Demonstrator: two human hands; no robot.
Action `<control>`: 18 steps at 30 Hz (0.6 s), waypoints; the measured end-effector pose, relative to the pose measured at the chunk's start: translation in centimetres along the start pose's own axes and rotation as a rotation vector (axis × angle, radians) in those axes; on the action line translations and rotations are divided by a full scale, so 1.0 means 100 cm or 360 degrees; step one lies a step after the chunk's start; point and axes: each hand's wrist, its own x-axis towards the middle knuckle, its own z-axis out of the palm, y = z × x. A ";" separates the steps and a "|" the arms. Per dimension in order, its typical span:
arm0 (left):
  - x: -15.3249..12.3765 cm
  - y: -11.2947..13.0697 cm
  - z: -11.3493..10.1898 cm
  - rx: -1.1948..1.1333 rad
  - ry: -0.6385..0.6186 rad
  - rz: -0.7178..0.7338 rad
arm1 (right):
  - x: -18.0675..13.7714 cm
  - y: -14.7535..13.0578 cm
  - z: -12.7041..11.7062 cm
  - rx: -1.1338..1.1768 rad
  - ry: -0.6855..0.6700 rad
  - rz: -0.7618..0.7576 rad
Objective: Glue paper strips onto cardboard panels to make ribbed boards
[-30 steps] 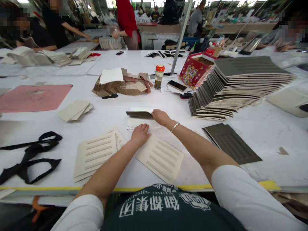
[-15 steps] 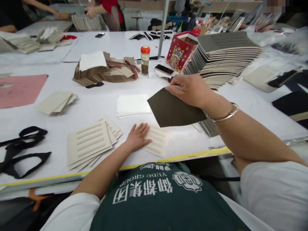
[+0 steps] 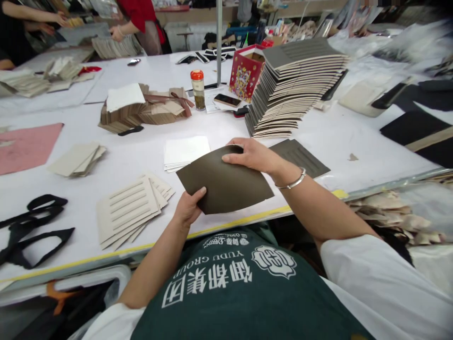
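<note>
A dark olive-grey sheet (image 3: pixel 226 184), slightly bowed, is held above the table's front edge. My left hand (image 3: pixel 190 206) pinches its near left corner, thumb on top. On its far edge my right hand (image 3: pixel 249 157) is closed, thumb on the upper face and the other fingers partly hidden. Left of the hands lies a fanned pile of beige slotted boards (image 3: pixel 129 210). Behind the sheet is a small stack of white sheets (image 3: pixel 186 150), partly covered by it. A grey ribbed panel (image 3: pixel 300 158) lies beyond my right wrist.
A tall leaning stack of grey-faced panels (image 3: pixel 300 80) stands at the back right, beside a red box (image 3: pixel 247 71). A phone (image 3: pixel 227 100), an orange-lidded bottle (image 3: pixel 197 89) and a bundle of brown pieces (image 3: pixel 141 111) are farther back. Black strips (image 3: pixel 35 226) lie left. Other people work beyond.
The dark sheet has come down and nearer, held flatter. My left hand has left the beige slotted piece on the table and now grips the sheet's corner. The view has shifted right.
</note>
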 end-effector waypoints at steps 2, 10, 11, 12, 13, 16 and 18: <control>0.005 0.006 -0.008 0.0145 0.0138 -0.0095 | -0.013 0.030 0.007 0.0180 -0.0104 0.0128; 0.015 -0.011 -0.030 0.0597 -0.0005 -0.0578 | -0.036 0.099 0.037 0.0125 -0.0383 0.0767; 0.013 -0.015 -0.029 0.0544 -0.0004 -0.0608 | -0.031 0.101 0.038 0.0180 -0.0363 0.0803; 0.011 -0.018 -0.028 0.0469 0.0021 -0.0608 | -0.026 0.102 0.039 0.0219 -0.0318 0.0852; 0.010 -0.019 -0.027 0.0378 0.0054 -0.0590 | -0.020 0.103 0.039 0.0239 -0.0261 0.0904; 0.009 -0.014 -0.024 0.0135 0.0189 -0.0505 | -0.009 0.104 0.038 0.0350 -0.0167 0.0960; 0.011 -0.006 -0.026 0.0077 0.0284 -0.0442 | -0.007 0.103 0.035 0.0524 -0.0208 0.0866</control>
